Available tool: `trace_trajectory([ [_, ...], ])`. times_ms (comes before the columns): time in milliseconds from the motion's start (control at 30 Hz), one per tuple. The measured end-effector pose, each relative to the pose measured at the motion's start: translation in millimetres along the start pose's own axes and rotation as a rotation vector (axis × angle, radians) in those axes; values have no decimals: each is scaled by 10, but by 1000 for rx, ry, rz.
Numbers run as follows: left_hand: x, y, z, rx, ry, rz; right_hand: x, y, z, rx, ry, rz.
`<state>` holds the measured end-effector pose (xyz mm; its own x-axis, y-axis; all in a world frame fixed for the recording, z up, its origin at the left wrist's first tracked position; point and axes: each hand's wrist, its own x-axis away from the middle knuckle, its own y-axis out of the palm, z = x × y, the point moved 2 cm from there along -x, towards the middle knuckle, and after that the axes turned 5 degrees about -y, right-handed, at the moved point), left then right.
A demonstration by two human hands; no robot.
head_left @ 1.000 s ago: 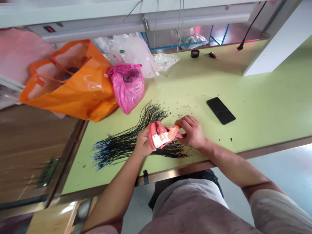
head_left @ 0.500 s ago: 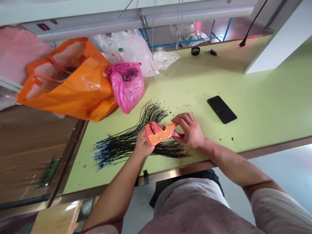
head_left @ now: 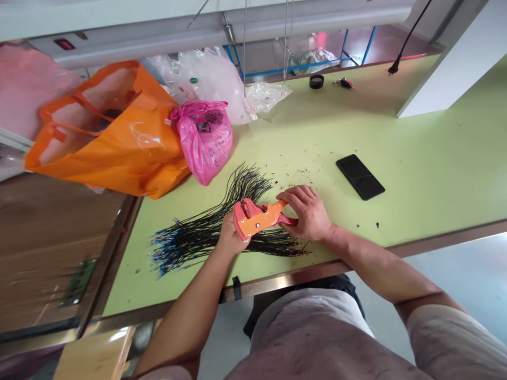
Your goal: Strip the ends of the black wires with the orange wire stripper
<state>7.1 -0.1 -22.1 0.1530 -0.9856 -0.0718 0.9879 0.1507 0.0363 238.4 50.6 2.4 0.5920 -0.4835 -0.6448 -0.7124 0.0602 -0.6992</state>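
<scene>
My right hand (head_left: 311, 214) is wrapped round the handles of an orange and red wire stripper (head_left: 257, 221); a gap shows between the handles. The tool's head points left, over my left hand (head_left: 230, 235). That hand looks closed, with most of its fingers hidden behind the stripper head, so what it grips is out of sight. Below both hands a large bundle of thin black wires (head_left: 206, 227) lies on the table, blue at its left ends and copper-coloured at the lower right ends. One part of the bundle fans out toward the back.
Small scraps (head_left: 303, 170) are scattered on the green table (head_left: 435, 174) behind my right hand. A black phone (head_left: 360, 177) lies to the right. An orange bag (head_left: 119, 142) and a pink plastic bag (head_left: 206, 140) stand at the back left. Near the back edge sits a black ring (head_left: 316, 81).
The view has shifted very slightly. Both hands and the wire stripper keep almost the same pose, and the wires lie as before.
</scene>
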Motion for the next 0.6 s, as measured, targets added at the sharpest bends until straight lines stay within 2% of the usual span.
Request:
trace_trajectory([
  [233,17,70,-22,108,-38,21,9,9,-10,33,34,-23],
  [433,42,8,-37,-32,38,13,62,52,-3,64,5,32],
  [500,21,3,-1,21,-19,25,50,44,-4,59,-11,58],
  [600,-28,55,86,160,-185,-8,6,11,-15,50,-20,86],
])
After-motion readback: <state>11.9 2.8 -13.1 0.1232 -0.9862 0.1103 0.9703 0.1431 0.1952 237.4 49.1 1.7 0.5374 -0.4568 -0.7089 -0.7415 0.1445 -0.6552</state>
